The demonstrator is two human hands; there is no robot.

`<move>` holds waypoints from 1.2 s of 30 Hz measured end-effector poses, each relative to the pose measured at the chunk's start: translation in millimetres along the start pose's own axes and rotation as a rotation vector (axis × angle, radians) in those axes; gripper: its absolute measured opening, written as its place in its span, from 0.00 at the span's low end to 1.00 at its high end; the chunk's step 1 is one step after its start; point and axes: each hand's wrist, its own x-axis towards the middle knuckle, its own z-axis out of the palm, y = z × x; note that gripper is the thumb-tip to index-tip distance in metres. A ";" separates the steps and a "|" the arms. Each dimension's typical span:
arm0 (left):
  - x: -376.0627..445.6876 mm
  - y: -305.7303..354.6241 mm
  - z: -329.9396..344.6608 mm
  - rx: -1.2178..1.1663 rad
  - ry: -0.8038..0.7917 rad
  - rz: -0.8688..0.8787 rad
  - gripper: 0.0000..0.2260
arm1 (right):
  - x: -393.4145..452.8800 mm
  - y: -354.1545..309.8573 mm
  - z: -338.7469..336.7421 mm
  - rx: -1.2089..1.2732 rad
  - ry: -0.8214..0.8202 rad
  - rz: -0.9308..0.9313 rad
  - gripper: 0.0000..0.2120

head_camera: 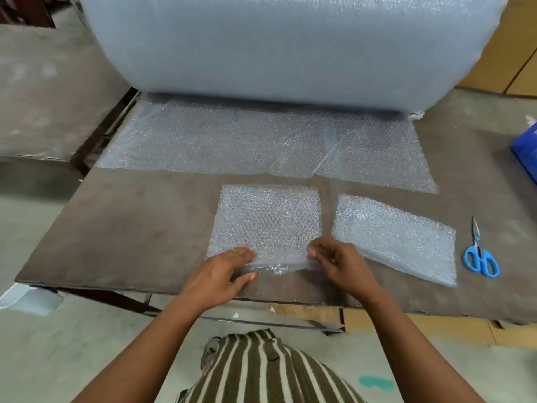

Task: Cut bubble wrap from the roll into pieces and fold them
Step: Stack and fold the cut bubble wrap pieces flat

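A big roll of bubble wrap lies across the back of the dark table, and its loose sheet is spread out toward me. A cut square piece lies flat in front of me. My left hand and my right hand pinch its near edge at the two corners, and that edge is lifted slightly off the table. A second cut piece lies to the right, angled. Blue-handled scissors rest on the table further right, touched by neither hand.
The table's front edge runs just below my hands. Another table stands at the left with a gap between. A blue object sits at the right edge. Cardboard stands behind the roll on the right.
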 end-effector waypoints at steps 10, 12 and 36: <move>1.0 -3.5 -21.7 -0.105 0.013 -0.062 0.26 | 9.1 -3.8 8.2 -0.197 0.024 0.011 0.18; -2.2 -2.6 -23.4 -0.128 -0.003 -0.055 0.26 | 5.6 -3.8 9.8 -0.237 -0.002 0.004 0.14; 24.8 -18.2 -50.8 -0.331 0.571 -0.296 0.15 | 47.8 -23.0 4.7 -0.403 0.130 -0.059 0.26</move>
